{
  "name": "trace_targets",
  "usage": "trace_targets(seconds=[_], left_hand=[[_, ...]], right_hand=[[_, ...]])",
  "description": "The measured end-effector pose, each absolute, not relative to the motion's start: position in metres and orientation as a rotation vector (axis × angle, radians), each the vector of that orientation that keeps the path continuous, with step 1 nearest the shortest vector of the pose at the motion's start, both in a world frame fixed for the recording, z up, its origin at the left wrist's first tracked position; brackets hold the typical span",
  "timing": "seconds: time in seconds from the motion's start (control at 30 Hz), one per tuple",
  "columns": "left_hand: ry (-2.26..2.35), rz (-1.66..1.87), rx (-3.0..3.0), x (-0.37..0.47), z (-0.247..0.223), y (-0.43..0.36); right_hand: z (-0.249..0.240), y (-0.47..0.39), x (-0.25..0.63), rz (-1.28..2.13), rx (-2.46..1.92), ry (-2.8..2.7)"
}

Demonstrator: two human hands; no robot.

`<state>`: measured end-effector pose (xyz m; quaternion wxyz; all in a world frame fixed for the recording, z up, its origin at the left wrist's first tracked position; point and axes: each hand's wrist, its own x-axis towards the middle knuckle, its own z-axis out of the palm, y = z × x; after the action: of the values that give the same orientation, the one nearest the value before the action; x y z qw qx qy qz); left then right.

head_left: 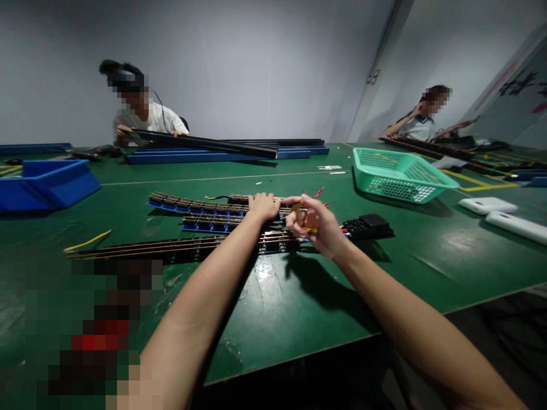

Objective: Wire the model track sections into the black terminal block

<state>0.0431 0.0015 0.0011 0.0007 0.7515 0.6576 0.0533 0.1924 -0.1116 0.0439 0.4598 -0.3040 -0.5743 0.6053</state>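
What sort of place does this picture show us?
Probably an assembly workshop: strips with thin rods and a blue bin lie on a green worktable, and a co-worker opposite holds a long black bar.

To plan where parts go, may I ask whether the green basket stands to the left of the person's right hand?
No, the green basket stands to the right of the right hand.

Noted from my remote post: tabletop (448,245) smooth, glossy, glare patches. Rail strips (166,249): metal-looking rods, dull brassy sheen. Yellow-handled tool (311,230): handles plastic by look, blurred. Blue bin (55,191): smooth plastic. Basket (404,181): perforated plastic. White cases (487,205): smooth, plastic-looking. I read wall (256,68) as smooth, matt.
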Motion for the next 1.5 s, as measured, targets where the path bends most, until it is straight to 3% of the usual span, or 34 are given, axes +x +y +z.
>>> trace_targets(seconds=[0.2,0.5,0.77,0.9,1.17,1.5], left_hand=[[2.083,0.193,2.353,0.043,-0.001,0.003],[2.097,0.140,2.326,0.044,0.006,0.000],[2.135,0.122,2.272,0.046,0.007,0.002],[2.126,0.143,2.294,0.045,0.005,0.002],[2.123,0.167,2.320,0.044,0.002,0.004],[2.142,0.158,2.309,0.045,0.002,0.003]], right_hand=[[0.076,-0.109,0.244,1.282,-0.645,-1.214],[0.052,-0.075,0.260,1.229,-0.754,-1.267],[0.030,-0.091,0.235,0.743,-0.943,-2.226],[0.033,-0.097,0.229,0.552,-1.005,-2.130],[0.061,-0.082,0.238,0.828,-0.783,-1.547],[0.018,-0.031,0.248,0.880,-0.797,-1.590]])
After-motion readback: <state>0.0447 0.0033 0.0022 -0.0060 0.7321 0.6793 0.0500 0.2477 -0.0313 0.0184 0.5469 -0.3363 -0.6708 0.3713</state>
